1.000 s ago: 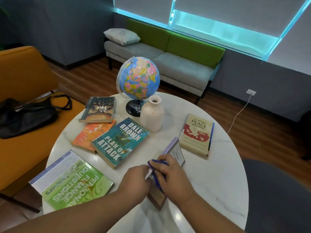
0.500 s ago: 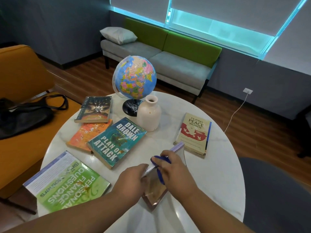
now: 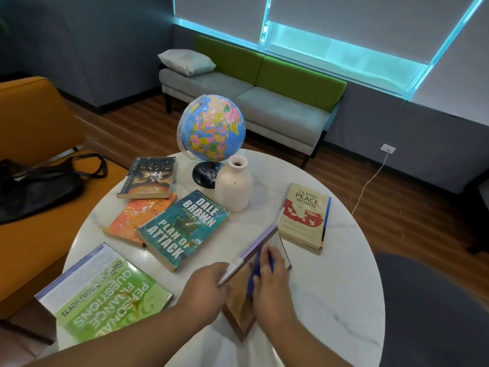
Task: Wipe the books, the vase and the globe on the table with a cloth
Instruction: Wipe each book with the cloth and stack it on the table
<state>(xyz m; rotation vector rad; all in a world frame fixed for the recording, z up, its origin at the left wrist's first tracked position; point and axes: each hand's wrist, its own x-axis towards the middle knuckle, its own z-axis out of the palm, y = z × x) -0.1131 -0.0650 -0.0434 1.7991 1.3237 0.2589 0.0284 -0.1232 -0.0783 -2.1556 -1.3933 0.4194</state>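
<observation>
Thin book with lilac spine [image 3: 254, 247] is tilted up on its long edge, near-centre on the round white marble table [image 3: 330, 287]. It is probably raised to expose a cover face for wiping. Whether its low corner touches the top is hard to tell.

Left hand [image 3: 207, 286] grips the book's near end, fingers curled round the spine, judged to be bracing it. Right hand [image 3: 274, 283] clutches a bunched blue cloth [image 3: 257, 270] and presses it on the book's right face, judged mid-wipe.

Cream "Filipino Peace Women" paperback [image 3: 304, 215] lies just beside the raised book's far end and could catch a long stroke. To the left, teal "Plan of Attack" paperback [image 3: 182, 229] overlaps an orange paperback [image 3: 137, 217], with a dark-covered paperback [image 3: 149, 178] behind them. Green "Personal Finance Questions" book [image 3: 105, 295] sits at the near-left rim.

Cream ceramic vase [image 3: 234, 186] and blue plastic globe [image 3: 214, 127] stand upright on the far side, well apart from both hands.
</observation>
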